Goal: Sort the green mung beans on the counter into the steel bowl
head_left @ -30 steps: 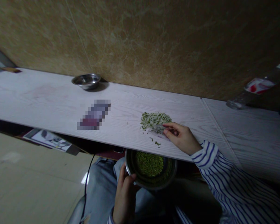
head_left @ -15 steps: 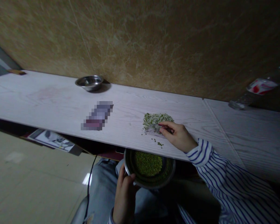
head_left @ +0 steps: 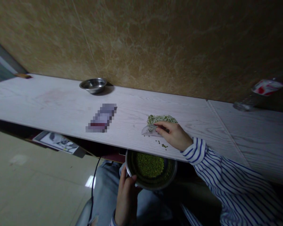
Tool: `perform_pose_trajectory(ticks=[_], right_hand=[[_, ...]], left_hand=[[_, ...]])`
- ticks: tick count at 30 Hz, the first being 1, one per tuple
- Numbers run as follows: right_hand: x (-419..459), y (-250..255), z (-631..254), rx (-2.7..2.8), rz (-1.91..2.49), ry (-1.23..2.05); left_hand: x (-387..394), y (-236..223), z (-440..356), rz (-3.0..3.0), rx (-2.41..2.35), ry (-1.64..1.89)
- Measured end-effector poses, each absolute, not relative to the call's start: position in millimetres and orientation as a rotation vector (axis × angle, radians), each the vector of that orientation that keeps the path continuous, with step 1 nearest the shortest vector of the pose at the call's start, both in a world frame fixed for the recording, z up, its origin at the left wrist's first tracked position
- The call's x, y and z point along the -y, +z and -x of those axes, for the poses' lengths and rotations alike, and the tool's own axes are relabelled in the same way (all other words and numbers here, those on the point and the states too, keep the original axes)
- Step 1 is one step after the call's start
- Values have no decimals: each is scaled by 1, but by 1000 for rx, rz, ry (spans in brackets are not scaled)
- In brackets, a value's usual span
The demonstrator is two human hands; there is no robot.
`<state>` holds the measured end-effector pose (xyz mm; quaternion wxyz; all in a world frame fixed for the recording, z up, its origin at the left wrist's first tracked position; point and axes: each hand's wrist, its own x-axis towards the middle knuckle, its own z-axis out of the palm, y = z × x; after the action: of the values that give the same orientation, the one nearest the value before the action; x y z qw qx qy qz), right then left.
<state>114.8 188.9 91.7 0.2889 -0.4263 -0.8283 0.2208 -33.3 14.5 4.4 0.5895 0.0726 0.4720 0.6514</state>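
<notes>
A heap of small green beans [head_left: 162, 119] lies on the pale wooden table [head_left: 61, 106]. My right hand [head_left: 173, 135] rests beside the heap, fingers pinched on a thin clear plastic piece [head_left: 149, 130] that lies flat against the beans. A few stray beans [head_left: 163, 145] sit near the table's front edge. Below that edge my left hand [head_left: 126, 194] grips the rim of a steel bowl [head_left: 171, 174] half filled with green beans, held over my lap.
An empty steel bowl [head_left: 93, 84] stands at the back by the marbled wall. A blurred flat object [head_left: 101, 117] lies mid-table. A plastic bottle [head_left: 259, 91] lies at the far right. A magazine [head_left: 58, 142] sits on a shelf under the table; a cable [head_left: 94, 175] hangs down.
My right hand has slid the clear plastic piece leftward along the near side of the bean heap. The heap looks smaller. The left hand and the bowl have stayed put.
</notes>
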Motion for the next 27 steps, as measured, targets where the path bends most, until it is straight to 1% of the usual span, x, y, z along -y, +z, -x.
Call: perform_pose_trajectory(ticks=[7, 19, 23, 27], right_hand=[[-192, 92, -115, 2281, 1057, 632], [-185, 102, -132, 2371, 958, 819], [-178, 100, -145, 2240, 1091, 731], [-170, 87, -161, 2013, 1292, 607]], left_hand=[[-18, -7, 38, -133, -1137, 1525], [-23, -5, 38, -94, -1206, 1529], [-24, -4, 35, -75, -1214, 1513], [-25, -3, 33, -34, -1215, 1480]])
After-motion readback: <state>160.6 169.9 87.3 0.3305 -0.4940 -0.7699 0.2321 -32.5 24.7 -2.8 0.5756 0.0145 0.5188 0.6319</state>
